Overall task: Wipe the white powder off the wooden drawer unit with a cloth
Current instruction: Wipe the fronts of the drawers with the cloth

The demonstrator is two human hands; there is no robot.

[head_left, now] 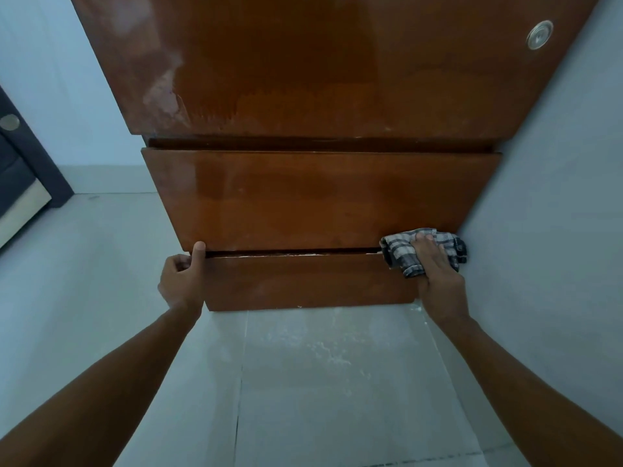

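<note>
The glossy brown wooden drawer unit (pixel 320 197) fills the upper middle of the head view. White powder (pixel 161 92) smears its upper left panel, and a thin white line lies along the gap above the lowest drawer (pixel 303 281). My right hand (pixel 438 267) presses a grey checked cloth (pixel 401 254) against the right end of that gap. My left hand (pixel 183 278) grips the left end of the lowest drawer, thumb up against the drawer above.
A pale wall (pixel 556 214) runs close along the unit's right side. The grey tiled floor (pixel 320 382) below carries scattered white powder. Dark furniture (pixel 20 170) stands at the far left. A round metal lock (pixel 539 34) sits on the top panel.
</note>
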